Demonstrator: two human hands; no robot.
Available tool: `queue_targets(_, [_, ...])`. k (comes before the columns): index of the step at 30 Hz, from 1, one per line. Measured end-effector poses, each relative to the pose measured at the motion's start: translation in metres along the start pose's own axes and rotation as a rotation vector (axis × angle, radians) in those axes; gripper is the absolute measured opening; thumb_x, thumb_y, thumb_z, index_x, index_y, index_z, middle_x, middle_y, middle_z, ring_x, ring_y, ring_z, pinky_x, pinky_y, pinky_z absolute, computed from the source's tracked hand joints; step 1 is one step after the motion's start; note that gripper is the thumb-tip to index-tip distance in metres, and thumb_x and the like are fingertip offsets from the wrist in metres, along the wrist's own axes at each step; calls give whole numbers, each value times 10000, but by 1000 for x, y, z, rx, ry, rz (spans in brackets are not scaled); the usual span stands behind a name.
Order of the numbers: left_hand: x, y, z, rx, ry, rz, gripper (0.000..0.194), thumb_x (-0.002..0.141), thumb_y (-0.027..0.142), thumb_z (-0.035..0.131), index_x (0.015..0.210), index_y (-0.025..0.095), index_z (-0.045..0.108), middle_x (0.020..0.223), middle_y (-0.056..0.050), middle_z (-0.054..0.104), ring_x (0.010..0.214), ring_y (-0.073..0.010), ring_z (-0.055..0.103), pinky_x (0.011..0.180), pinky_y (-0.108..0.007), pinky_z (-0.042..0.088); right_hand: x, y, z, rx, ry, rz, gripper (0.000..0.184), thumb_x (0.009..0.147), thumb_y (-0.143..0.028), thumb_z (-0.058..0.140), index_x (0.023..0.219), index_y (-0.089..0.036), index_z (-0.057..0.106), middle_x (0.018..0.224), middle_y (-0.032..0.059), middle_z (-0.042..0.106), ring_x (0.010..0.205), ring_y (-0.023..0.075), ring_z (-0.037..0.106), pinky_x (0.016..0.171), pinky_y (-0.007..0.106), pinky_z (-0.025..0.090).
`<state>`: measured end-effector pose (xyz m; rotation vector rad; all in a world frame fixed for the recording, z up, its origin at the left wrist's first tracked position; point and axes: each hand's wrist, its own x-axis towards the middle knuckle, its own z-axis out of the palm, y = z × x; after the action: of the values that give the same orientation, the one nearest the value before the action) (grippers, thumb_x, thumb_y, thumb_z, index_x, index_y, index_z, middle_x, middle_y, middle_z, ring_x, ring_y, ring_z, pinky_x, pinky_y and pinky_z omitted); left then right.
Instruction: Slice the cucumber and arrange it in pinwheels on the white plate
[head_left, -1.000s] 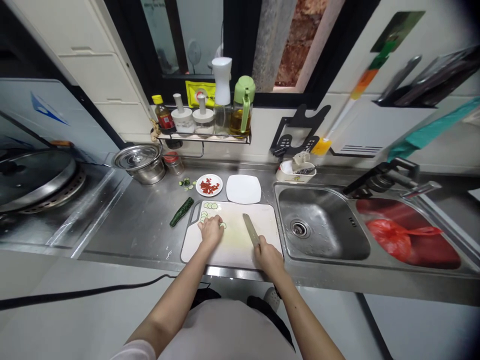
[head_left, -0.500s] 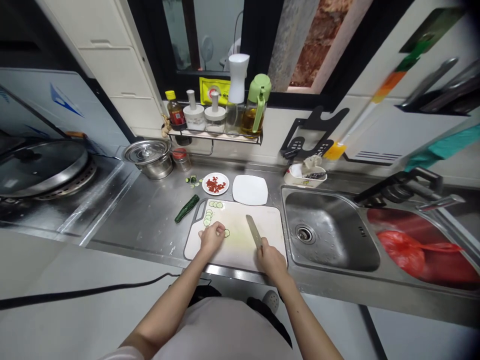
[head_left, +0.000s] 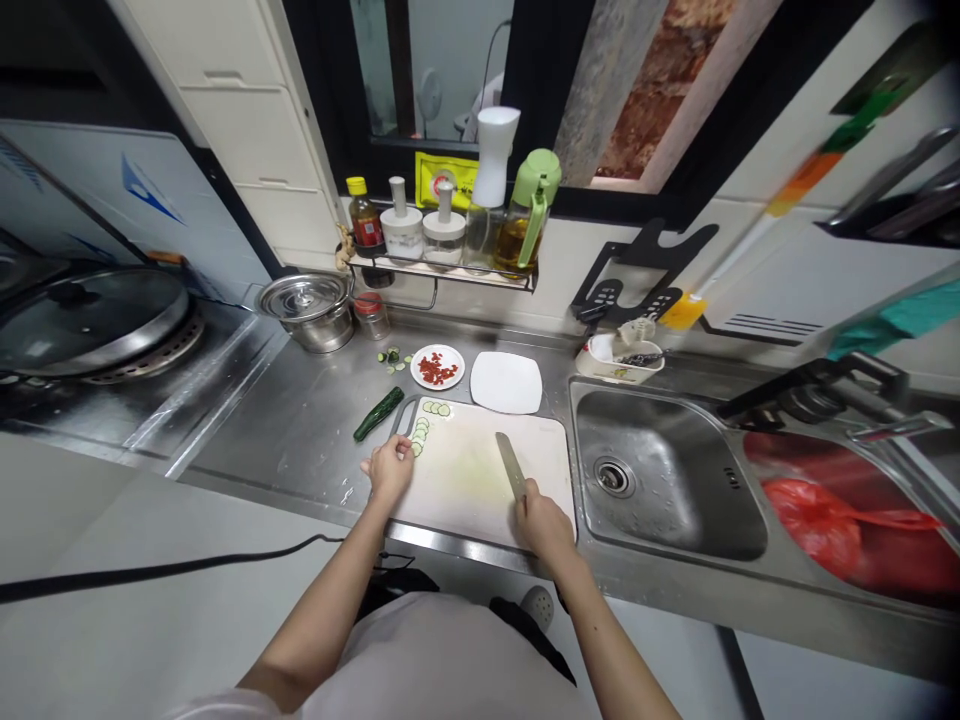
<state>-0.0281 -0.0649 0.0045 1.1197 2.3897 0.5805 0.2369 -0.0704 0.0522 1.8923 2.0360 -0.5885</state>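
At the left side of the white cutting board point(head_left: 480, 500) is my left hand point(head_left: 390, 470), its thumb and fingers pinched at the edge of a cucumber slice point(head_left: 418, 450). That slice lies at the lower end of a short overlapping row, and more slices point(head_left: 436, 408) are by the board's top left corner. My right hand point(head_left: 544, 520) is wrapped round the handle of a kitchen knife point(head_left: 511, 464), whose blade points away from me over the right half of the board. Left of the board, a length of dark green cucumber point(head_left: 379, 414) rests on the steel counter.
Behind the board stand a small plate of chopped red pieces point(head_left: 438, 368) and a square white plate point(head_left: 506, 382). Cucumber scraps point(head_left: 394, 357) lie nearby. The sink point(head_left: 667, 470) is on the right, a lidded steel pot point(head_left: 307, 310) at the back left, a condiment shelf point(head_left: 442, 270) above.
My left hand has moved left across the board, and the loose slice from the middle is now at the row on the left. The knife has stayed nearly still. The view has shifted slightly.
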Motion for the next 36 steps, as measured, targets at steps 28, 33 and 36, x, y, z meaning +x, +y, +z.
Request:
queue_targets(28, [7,37,11,75,28,179,247,868,262,493,1046,290,663,1090,-60,673,1052,-268,549,894,-417,322,4,2,4,51,-18,-2,297,942,-208,305,1182,-146,467,945,135,687,896,237,662,683,307,369])
queue_targets(33, [28,61,22,133,25,215,322,871,304,496,1167,299,622,1129,-81,645,1104,-292,517,919,-441,306,5,3,5,46,-32,-1,284,944,-213,322,1186,-153,457,960,134,693,910,226,663,689,298,372])
queue_targets(36, [40,71,28,203,14,246,337,870,329,500,1181,293,625,1166,-97,623,1125,-303,495,928,-452,292,5,3,6,44,-24,-6,279,943,-214,322,1179,-157,459,957,132,696,907,228,669,685,296,377])
